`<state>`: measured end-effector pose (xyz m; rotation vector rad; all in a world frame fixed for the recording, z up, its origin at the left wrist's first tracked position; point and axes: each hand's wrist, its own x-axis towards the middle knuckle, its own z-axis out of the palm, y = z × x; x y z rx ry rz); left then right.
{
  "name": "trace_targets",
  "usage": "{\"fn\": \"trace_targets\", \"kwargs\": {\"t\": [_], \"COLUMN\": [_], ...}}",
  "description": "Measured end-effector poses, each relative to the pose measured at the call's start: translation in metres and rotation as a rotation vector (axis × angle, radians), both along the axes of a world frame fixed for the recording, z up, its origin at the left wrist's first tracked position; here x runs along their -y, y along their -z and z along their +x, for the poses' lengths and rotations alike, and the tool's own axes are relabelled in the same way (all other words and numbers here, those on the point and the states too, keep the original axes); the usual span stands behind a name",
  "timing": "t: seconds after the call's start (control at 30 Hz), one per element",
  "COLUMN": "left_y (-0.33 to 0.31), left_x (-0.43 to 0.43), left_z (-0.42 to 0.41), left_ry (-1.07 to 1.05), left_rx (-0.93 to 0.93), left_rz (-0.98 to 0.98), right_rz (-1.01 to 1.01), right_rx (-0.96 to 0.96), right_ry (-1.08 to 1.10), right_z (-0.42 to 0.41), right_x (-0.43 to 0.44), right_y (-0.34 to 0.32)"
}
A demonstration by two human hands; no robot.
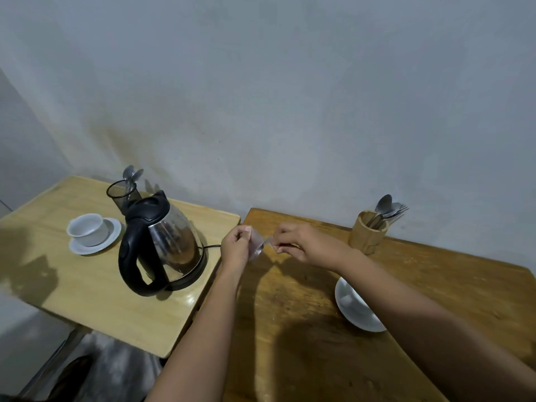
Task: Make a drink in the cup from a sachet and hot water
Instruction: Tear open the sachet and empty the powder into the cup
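Sachet (256,247): small, light, limp, likely slippery film; left hand (236,247) grip clamped on its body, right hand (298,242) grip pinching the top corner beside it, above the tabletop (290,329)

Both bare forearms are stretched forward and brought close together; the left hand (236,246) is closed in a pinch, thumb uppermost, and the right hand (301,242) is pinched likewise, knuckles raised

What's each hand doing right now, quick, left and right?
Left hand: closed, pinching the sachet by its left side.
Right hand: closed, pinching the sachet's torn strip at its right edge.
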<state>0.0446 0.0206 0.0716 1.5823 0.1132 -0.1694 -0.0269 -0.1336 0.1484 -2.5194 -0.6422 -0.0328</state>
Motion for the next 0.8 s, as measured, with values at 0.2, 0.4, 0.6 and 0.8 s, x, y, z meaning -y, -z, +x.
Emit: {"fn": "trace_targets", "kwargs": {"t": [0.2, 0.4, 0.6, 0.8], "left_y": [-0.007, -0.004, -0.008, 0.004], "left_x": [0.001, -0.010, -0.014, -0.024], "left_z": [0.008, 0.027, 0.039, 0.034], "left_ry": [0.050, -0.023, 0.051, 0.111], "left_rx": [0.058, 0.044, 0.063, 0.048], "left_rz": [-0.065, -0.071, -0.139, -0.158], "right_rz": [0.031, 0.069, 0.438, 0.545], "right_rx": [0.071, 0.111, -0.094, -0.680], "right_ry": [-0.040, -0.026, 0.496, 0.746], "right_z": [0.002, 0.009, 0.016, 0.002], "right_x": [-0.005, -0.009, -0.009, -0.005], "right_y": [-0.003, -0.014, 0.020, 0.105]}}
